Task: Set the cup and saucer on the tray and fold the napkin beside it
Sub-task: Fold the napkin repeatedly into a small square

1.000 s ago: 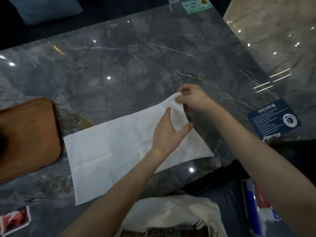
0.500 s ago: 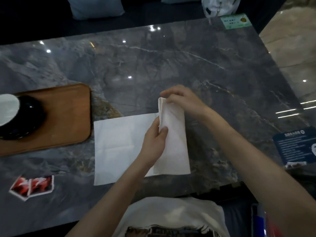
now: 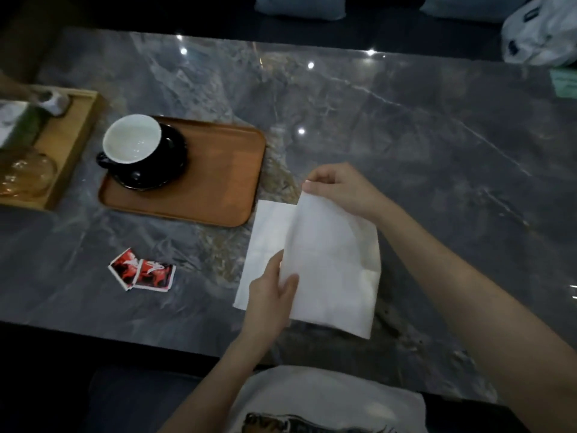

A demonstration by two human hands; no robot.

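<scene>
Wood tray [image 3: 218,182] already carries my cup [image 3: 132,139] and saucer [image 3: 156,170]. Just right of it, my left hand [image 3: 271,295] pinches the napkin [image 3: 331,264] flap's near edge, my right hand [image 3: 340,185] its far corner. If either pinch slips, the fold lands crooked.

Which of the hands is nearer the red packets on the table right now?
Left. The left hand grips the napkin's near edge, a short way right of the red packets; the right hand pinches the far corner, farther off.
</scene>
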